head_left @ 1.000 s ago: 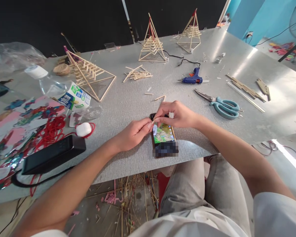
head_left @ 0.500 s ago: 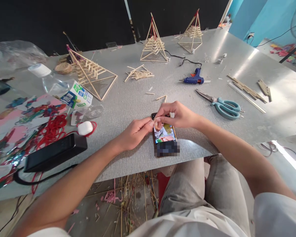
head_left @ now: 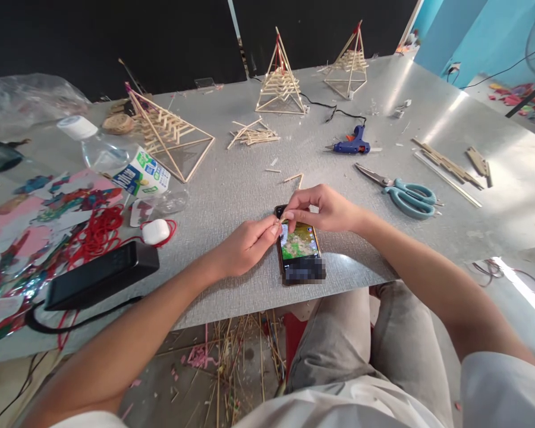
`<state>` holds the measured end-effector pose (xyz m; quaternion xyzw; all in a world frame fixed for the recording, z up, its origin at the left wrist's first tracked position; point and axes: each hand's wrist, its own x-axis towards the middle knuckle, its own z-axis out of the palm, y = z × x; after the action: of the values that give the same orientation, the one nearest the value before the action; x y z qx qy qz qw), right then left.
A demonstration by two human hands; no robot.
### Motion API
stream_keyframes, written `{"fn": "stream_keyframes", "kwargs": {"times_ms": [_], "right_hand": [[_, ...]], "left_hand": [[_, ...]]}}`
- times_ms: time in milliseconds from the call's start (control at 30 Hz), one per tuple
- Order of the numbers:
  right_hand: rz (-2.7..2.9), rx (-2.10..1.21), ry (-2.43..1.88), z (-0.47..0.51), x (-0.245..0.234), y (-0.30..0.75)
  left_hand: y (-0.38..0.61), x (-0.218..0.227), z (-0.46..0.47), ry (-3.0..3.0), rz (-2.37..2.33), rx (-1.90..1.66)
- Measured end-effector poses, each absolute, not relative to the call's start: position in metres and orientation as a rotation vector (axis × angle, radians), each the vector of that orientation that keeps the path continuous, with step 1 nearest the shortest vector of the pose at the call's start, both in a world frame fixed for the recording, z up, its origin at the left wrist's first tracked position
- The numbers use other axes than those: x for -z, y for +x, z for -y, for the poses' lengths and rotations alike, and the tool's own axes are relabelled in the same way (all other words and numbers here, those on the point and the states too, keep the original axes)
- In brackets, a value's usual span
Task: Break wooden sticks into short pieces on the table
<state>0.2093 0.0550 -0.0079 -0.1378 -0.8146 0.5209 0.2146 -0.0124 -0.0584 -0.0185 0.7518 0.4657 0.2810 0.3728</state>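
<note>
My left hand (head_left: 252, 242) and my right hand (head_left: 324, 208) meet fingertip to fingertip over the upper part of a phone (head_left: 301, 249). Both are closed in a pinch. Something tiny and pale seems to be between the fingertips, too small to make out. The phone lies face up on the table with a lit screen, its lower end pixelated. Just beyond my right hand lie two short wooden sticks (head_left: 294, 177) set at an angle.
Stick pyramids (head_left: 280, 83) stand at the back, near a pile of sticks (head_left: 254, 135). Rightward lie a blue glue gun (head_left: 353, 142), scissors (head_left: 412, 199) and flat wooden strips (head_left: 446, 161). Leftward are a plastic bottle (head_left: 111, 157), red cord (head_left: 98, 232) and a black power bank (head_left: 102, 273).
The phone's screen picture has changed. My fingers have shifted slightly over it, still pinched together. The whole view has moved a little.
</note>
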Motion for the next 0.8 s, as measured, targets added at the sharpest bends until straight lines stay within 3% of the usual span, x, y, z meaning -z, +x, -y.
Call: {"fn": "stream_keyframes", "kwargs": {"times_ms": [800], "right_hand": [[2.119, -1.432, -0.364, -0.034, 0.007, 0.200]], "left_hand": [[-0.014, 0.023, 0.061, 1.797, -1.223, -0.848]]}}
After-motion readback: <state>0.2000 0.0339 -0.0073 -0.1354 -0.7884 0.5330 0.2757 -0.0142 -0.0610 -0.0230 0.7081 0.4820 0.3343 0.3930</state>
